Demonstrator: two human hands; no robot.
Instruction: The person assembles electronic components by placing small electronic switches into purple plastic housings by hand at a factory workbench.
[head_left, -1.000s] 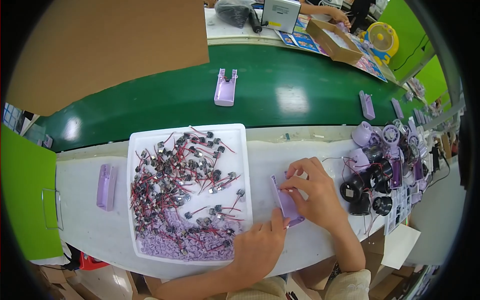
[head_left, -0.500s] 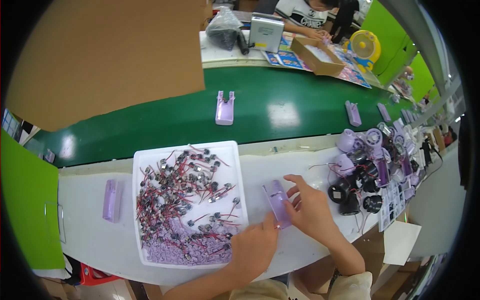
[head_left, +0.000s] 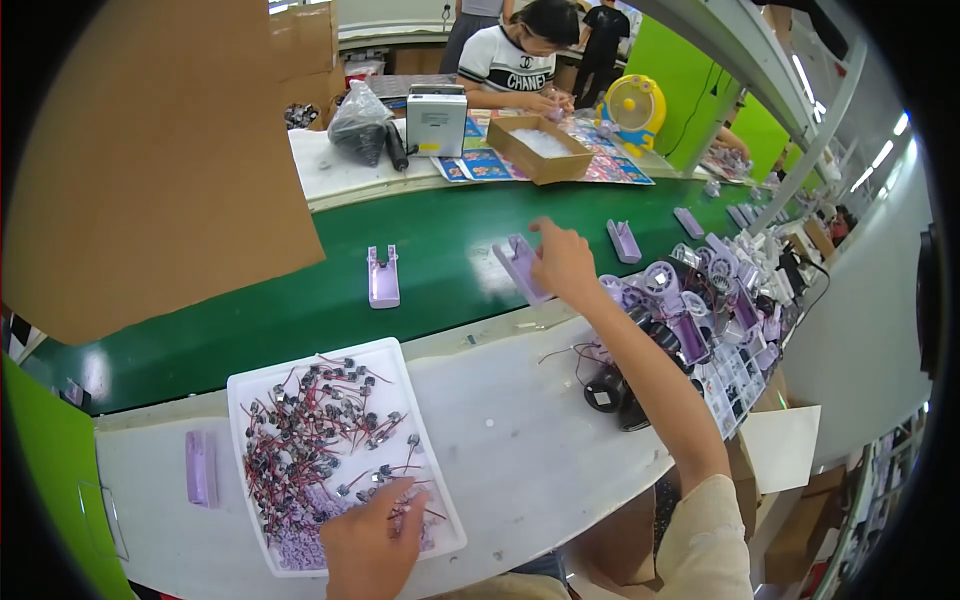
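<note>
My right hand (head_left: 566,264) reaches out over the green belt, its fingers at the right side of a light-purple plastic housing (head_left: 517,268). The housing is a long, open trough, lying slanted; whether it rests fully on the belt I cannot tell. My left hand (head_left: 372,538) hovers at the near right part of a white tray (head_left: 432,450), fingers curved and apart, with nothing plainly held. In the tray lie many small black switches with red wires (head_left: 300,440) and a heap of small purple plastic pieces (head_left: 300,540).
Another purple housing (head_left: 383,278) lies on the green belt (head_left: 440,240), more (head_left: 623,242) farther right. One housing (head_left: 201,468) stands left of the tray. Black motors and purple fan parts (head_left: 660,280) crowd the right. Cardboard (head_left: 170,170) blocks the upper left. A co-worker (head_left: 515,60) sits opposite.
My right hand has carried the purple housing from the white table forward to the green belt. My left hand has left the housing and moved over the tray. The view has shifted.
</note>
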